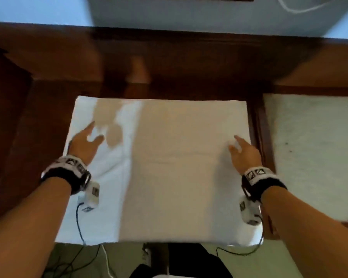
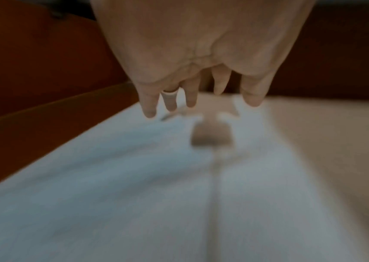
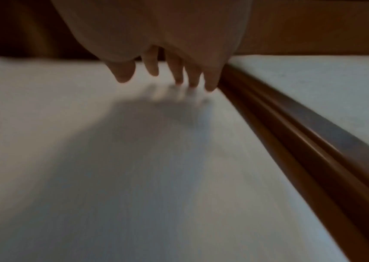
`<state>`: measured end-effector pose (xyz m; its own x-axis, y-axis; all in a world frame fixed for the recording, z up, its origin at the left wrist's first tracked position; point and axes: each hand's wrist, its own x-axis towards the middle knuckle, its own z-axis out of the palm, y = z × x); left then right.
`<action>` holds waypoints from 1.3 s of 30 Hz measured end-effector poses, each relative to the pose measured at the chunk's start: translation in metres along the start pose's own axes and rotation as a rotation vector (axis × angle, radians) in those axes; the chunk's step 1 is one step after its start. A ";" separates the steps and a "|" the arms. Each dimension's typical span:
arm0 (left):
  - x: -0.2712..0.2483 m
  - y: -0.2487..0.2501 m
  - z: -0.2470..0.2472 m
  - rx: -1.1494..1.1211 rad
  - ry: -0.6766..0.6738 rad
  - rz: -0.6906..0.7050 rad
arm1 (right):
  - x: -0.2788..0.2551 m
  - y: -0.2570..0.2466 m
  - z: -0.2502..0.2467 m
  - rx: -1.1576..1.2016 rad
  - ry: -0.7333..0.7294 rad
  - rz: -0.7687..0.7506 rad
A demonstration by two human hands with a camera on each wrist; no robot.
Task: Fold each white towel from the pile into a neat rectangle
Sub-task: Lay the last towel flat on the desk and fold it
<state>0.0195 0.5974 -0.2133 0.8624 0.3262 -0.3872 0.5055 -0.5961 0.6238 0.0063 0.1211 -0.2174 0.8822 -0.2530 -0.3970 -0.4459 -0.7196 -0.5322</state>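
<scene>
A white towel (image 1: 169,167) lies spread flat as a large rectangle on the dark wooden table (image 1: 169,63); its near edge hangs at the table's front. My left hand (image 1: 86,140) is over the towel's left part, fingers straight and spread, holding nothing. In the left wrist view the left hand (image 2: 201,102) hovers just above the towel (image 2: 134,195). My right hand (image 1: 241,149) is near the towel's right edge with straight fingers. In the right wrist view the fingertips (image 3: 192,85) of the right hand (image 3: 167,78) touch or nearly touch the towel (image 3: 111,177).
Another white towel (image 1: 313,153) lies to the right, past a strip of bare wood (image 3: 291,134). A pale wall and a white cable (image 1: 293,9) are behind the table. Cables and dark shapes lie on the floor (image 1: 72,261) below the front edge.
</scene>
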 end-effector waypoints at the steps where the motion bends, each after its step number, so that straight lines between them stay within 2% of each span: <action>1: -0.014 -0.019 0.017 0.200 -0.116 0.000 | -0.015 0.016 0.018 -0.247 -0.119 -0.050; 3: -0.040 -0.050 0.039 0.549 -0.286 -0.029 | -0.041 0.045 0.042 -0.553 -0.248 -0.090; 4: -0.050 -0.061 0.044 0.672 -0.328 -0.035 | -0.051 0.050 0.047 -0.596 -0.275 -0.076; 6: -0.060 -0.071 0.044 0.767 -0.326 -0.016 | -0.058 0.052 0.050 -0.614 -0.290 -0.068; 9: -0.045 -0.065 0.040 0.783 -0.319 -0.017 | -0.039 0.044 0.045 -0.627 -0.287 -0.068; 14: 0.019 -0.040 0.034 0.792 -0.311 0.071 | 0.027 0.023 0.043 -0.614 -0.243 -0.096; 17: 0.030 -0.033 0.030 0.774 -0.316 0.134 | 0.046 0.009 0.043 -0.567 -0.232 -0.078; 19: 0.010 -0.038 0.030 0.796 -0.349 0.147 | 0.027 0.005 0.048 -0.551 -0.214 -0.068; 21: -0.028 -0.056 0.032 0.820 -0.370 0.113 | -0.015 0.011 0.055 -0.561 -0.219 -0.082; 23: -0.069 -0.075 0.031 0.817 -0.384 0.059 | -0.063 0.026 0.063 -0.576 -0.282 -0.076; 25: -0.088 -0.089 0.028 0.790 -0.399 0.005 | -0.089 0.040 0.065 -0.585 -0.350 -0.047; 28: -0.069 -0.088 0.026 0.796 -0.383 -0.016 | -0.069 0.040 0.062 -0.596 -0.359 -0.045; 34: 0.004 -0.048 0.031 0.773 -0.319 0.038 | 0.006 0.006 0.060 -0.567 -0.264 -0.073; 36: -0.001 -0.043 0.032 0.753 -0.316 0.055 | 0.000 0.001 0.061 -0.547 -0.267 -0.069; 39: -0.047 -0.059 0.038 0.748 -0.344 0.029 | -0.045 0.018 0.064 -0.595 -0.266 -0.084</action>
<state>-0.0515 0.5893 -0.2578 0.7569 0.1321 -0.6401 0.2261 -0.9718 0.0669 -0.0512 0.1611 -0.2570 0.8091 -0.0666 -0.5838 -0.1499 -0.9841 -0.0955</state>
